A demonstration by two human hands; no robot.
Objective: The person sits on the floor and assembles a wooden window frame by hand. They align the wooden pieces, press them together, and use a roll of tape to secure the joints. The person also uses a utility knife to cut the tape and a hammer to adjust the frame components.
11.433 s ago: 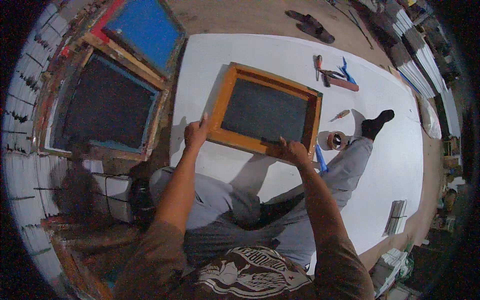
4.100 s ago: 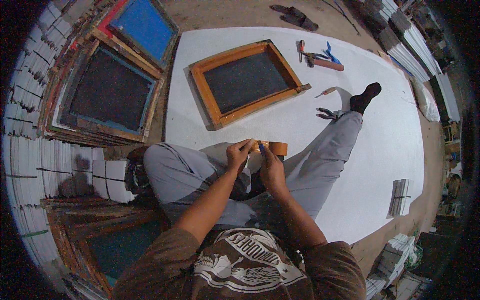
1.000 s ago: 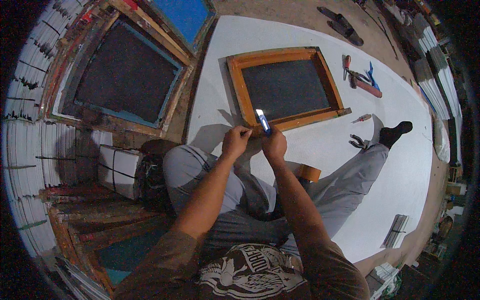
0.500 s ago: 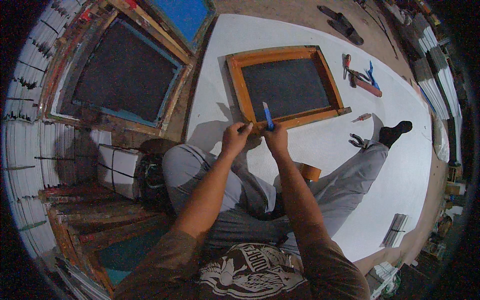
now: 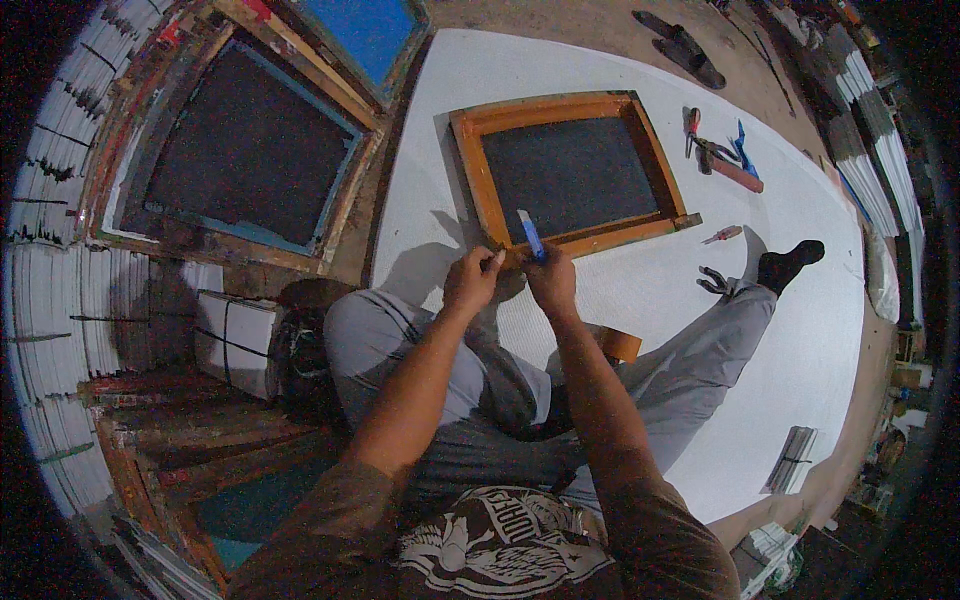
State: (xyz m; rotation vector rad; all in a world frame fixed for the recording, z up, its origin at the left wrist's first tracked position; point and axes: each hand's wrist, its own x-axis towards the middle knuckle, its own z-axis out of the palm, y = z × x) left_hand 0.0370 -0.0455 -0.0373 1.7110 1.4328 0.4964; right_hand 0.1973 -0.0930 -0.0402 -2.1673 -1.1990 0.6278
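An orange wooden frame (image 5: 478, 160) with a dark mesh screen (image 5: 570, 175) lies on the white sheet in front of me. My right hand (image 5: 551, 283) grips a small blue-handled cutter (image 5: 530, 235), its tip over the frame's near rail. My left hand (image 5: 470, 282) is closed right beside it at the frame's near left corner, fingertips pinching something too small to make out. Both hands are close together above my knees. A brown tape roll (image 5: 618, 346) rests on my right leg.
Pliers, a blue tool and a red-handled tool (image 5: 722, 155) lie beyond the frame; a small screwdriver (image 5: 722, 235) and scissors (image 5: 712, 284) near my foot (image 5: 790, 265). Large framed screens (image 5: 245, 160) lean at left. Stacked white bundles (image 5: 235, 335) stand beside my hip. Sandals (image 5: 685, 50) lie at the far edge.
My hands rose from my lap to the frame's near rail, the right one taking up the blue cutter. In the last second the cutter's tip tilted slightly; the hands stayed there.
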